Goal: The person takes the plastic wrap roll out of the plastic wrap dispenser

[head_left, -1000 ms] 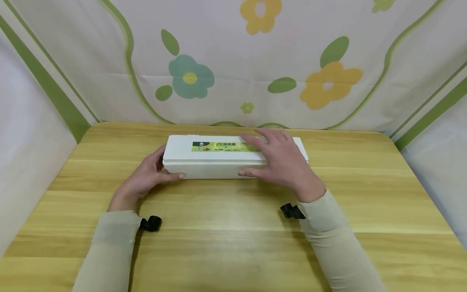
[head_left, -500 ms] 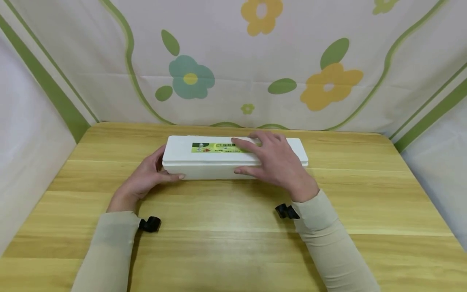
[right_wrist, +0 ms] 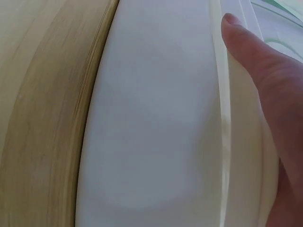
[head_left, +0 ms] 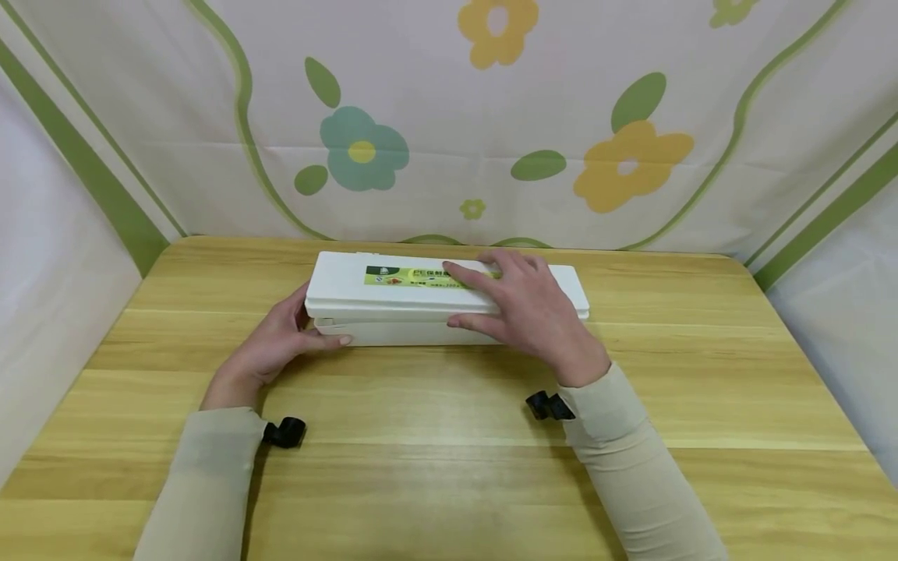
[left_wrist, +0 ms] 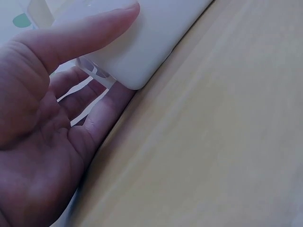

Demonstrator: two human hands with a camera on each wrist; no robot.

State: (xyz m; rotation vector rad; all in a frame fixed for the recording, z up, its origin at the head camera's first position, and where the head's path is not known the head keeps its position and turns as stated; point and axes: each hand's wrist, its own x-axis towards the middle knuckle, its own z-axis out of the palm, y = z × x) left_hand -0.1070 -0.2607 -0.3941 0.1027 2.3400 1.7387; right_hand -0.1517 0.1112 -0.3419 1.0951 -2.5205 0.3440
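A long white cling film box (head_left: 403, 333) sits at the table's far side. Its lid (head_left: 337, 279), with a green and yellow label, is raised a little off the base along the front, more at the left end. My left hand (head_left: 270, 343) grips the base's left end, thumb on the front face; in the left wrist view its other fingers reach behind the end. My right hand (head_left: 529, 315) holds the lid right of the middle, thumb at the front edge and fingers over the top, covering part of the label. The right wrist view shows the thumb (right_wrist: 246, 47) against the lid's edge.
The box stands on a wooden table (head_left: 421, 452). Behind it hangs a white cloth (head_left: 456, 109) printed with flowers, and pale cloth panels flank both sides. A small black mount (head_left: 284, 432) sticks out from each cuff.
My right hand first shifted left along the lid. Since then the lid has risen off the base, its left end most, opening a thin gap at the front. The left hand stays on the base.
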